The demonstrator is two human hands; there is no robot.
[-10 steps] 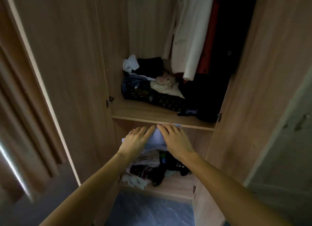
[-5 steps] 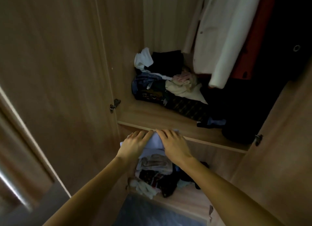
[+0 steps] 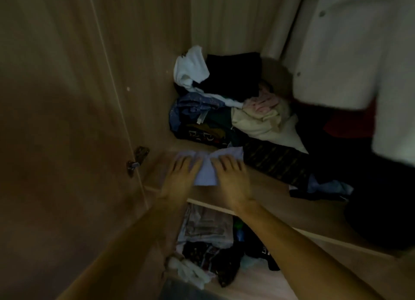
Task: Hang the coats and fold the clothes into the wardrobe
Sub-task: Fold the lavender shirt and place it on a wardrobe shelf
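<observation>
A folded pale lilac garment (image 3: 206, 171) lies on the front left part of the wardrobe's middle shelf (image 3: 280, 201). My left hand (image 3: 179, 176) lies flat on its left side and my right hand (image 3: 231, 176) lies flat on its right side, fingers stretched forward. Behind it sits a heap of clothes (image 3: 224, 111): white, black, blue, cream and pink pieces. A white coat (image 3: 350, 59) hangs at the upper right, with a red garment (image 3: 350, 122) showing below its hem.
The open wooden door (image 3: 67, 120) stands close on the left, with a metal hinge (image 3: 137, 158). Under the shelf lies another pile of clothes (image 3: 208, 243). A dark patterned cloth (image 3: 276, 162) stretches across the shelf to the right of my hands.
Both hands lifted the lilac garment from the lower compartment up onto the middle shelf and now press it down there. The view has moved closer to the shelf.
</observation>
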